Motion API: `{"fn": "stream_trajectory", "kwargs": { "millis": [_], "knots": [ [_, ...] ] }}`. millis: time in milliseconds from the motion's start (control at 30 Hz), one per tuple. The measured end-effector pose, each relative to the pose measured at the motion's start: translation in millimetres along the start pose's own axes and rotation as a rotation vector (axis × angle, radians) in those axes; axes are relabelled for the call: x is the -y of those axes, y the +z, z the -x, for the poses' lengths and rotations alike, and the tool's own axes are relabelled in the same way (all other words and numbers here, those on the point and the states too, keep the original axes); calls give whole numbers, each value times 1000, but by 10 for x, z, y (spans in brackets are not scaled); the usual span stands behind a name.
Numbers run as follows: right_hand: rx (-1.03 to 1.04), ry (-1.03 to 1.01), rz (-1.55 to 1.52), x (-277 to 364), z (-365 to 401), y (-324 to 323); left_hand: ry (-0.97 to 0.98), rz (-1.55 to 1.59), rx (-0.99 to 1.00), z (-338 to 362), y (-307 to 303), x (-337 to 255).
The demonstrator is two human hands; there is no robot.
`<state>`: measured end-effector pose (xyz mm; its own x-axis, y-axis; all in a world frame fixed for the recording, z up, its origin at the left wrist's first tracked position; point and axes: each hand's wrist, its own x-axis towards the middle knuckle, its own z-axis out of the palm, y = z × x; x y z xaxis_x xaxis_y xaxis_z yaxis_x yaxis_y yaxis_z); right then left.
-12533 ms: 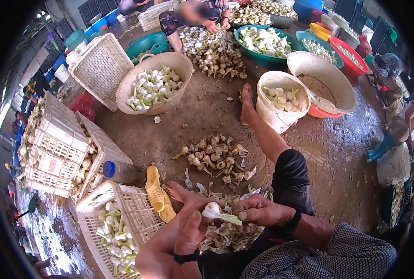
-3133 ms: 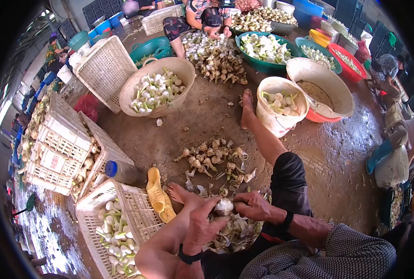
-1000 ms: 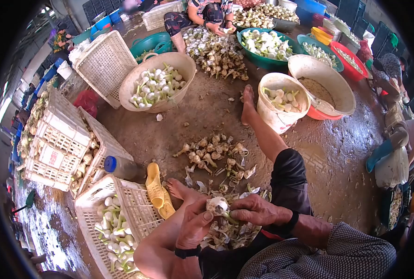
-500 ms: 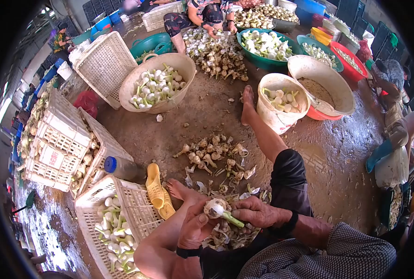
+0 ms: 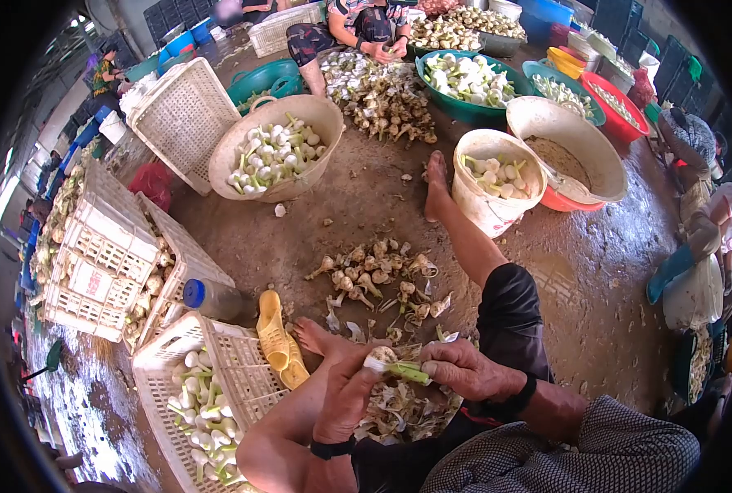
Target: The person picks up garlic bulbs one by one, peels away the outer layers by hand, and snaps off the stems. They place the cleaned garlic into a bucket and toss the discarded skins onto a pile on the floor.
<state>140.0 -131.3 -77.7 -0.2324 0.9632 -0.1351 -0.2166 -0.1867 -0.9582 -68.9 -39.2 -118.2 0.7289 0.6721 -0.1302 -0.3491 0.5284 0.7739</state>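
Observation:
A garlic bulb [image 5: 382, 359] with a short green stem is in front of me, above my lap. My left hand [image 5: 345, 396] is closed around the bulb. The fingers of my right hand [image 5: 467, 371] pinch the end of its green stem, where a strip of skin seems to come away. Loose garlic skins [image 5: 403, 415] lie below my hands between my legs. Just beyond them on the floor is a small heap of unpeeled garlic [image 5: 374, 275]. To my left, a white crate [image 5: 247, 370] has cleaned white bulbs with green stems beside its near wall.
Yellow slippers [image 5: 274, 337] and a blue-lidded bottle [image 5: 222, 301] are at my left. A white bucket [image 5: 489, 215] of bulbs stands by my right foot. Ahead are a beige basin [image 5: 333, 135], a green tub [image 5: 432, 86] and a person handling garlic at a large heap [image 5: 395, 107].
The bulb has turned, so its skin and stem now point right. My right hand has shifted slightly right and up, along the stem. The person ahead has brought both hands together.

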Motion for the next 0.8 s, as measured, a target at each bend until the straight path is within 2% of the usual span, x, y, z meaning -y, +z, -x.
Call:
{"fn": "stream_trajectory", "kwargs": {
  "millis": [67,133,167,233,333,400,467,567,600,667,800],
  "knots": [
    [-20,-2,71,21,-32,-14,-56,-273,23,-9,-18,-5],
    [-95,-208,481,20,-96,-11,-89,-240,-4,23,-52,60],
    [-96,-209,482,-29,-124,-39,-123,-210,-30,31,-61,79],
    [-273,-323,798,-217,-221,-128,-141,-253,-17,33,5,-3],
    [-332,-273,878,-449,-348,-195,-191,-348,3,-1,-24,23],
    [-347,-314,903,-583,-415,-218,-215,-405,8,-48,-54,54],
    [-430,-246,907,-686,-453,-227,-187,-248,2,-49,-44,79],
    [-511,-168,859,-879,-502,-334,-171,-205,-20,3,11,64],
    [-514,-167,860,-891,-476,-335,-172,-204,-16,-5,-4,67],
    [-469,-39,866,-913,-414,-332,-190,-191,27,-16,-64,93],
    [-507,26,887,-1161,-379,-528,-227,-298,106,-11,-108,132]
  ]
}}
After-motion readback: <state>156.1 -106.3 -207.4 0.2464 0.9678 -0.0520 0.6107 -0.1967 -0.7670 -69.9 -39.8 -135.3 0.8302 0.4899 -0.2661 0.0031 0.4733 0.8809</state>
